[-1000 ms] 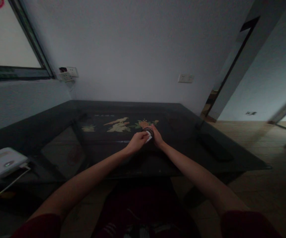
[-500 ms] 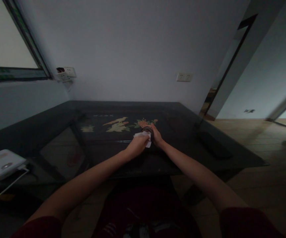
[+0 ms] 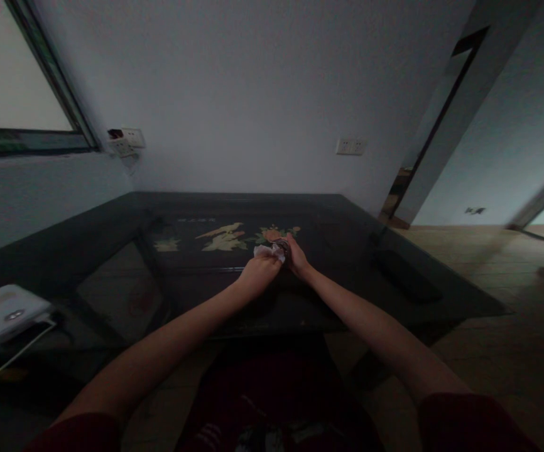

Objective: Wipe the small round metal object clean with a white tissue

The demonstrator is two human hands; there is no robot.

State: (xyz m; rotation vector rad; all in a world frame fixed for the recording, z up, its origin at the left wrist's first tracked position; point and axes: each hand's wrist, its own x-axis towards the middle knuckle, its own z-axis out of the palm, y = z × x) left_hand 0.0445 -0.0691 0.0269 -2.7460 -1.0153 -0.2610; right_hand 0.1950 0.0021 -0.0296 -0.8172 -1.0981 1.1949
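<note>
Both my arms reach forward over a dark glass table (image 3: 112,251). My left hand (image 3: 259,271) is closed on a crumpled white tissue (image 3: 267,250), pressed against a small dark round object (image 3: 285,247). My right hand (image 3: 296,257) is wrapped round that object from the right, holding it just above the tabletop. The room is dim and the object is mostly hidden by my fingers, so I cannot make out what it is.
A painted panel with birds and flowers (image 3: 227,237) shows under the glass. A white device with a cable (image 3: 5,311) lies at the table's left edge. A dark flat item (image 3: 401,273) lies right. Wall sockets (image 3: 351,146), a window and a doorway surround.
My left hand has shifted the tissue from the object's right side up to its top left, bunching it more. My right hand stays on the object.
</note>
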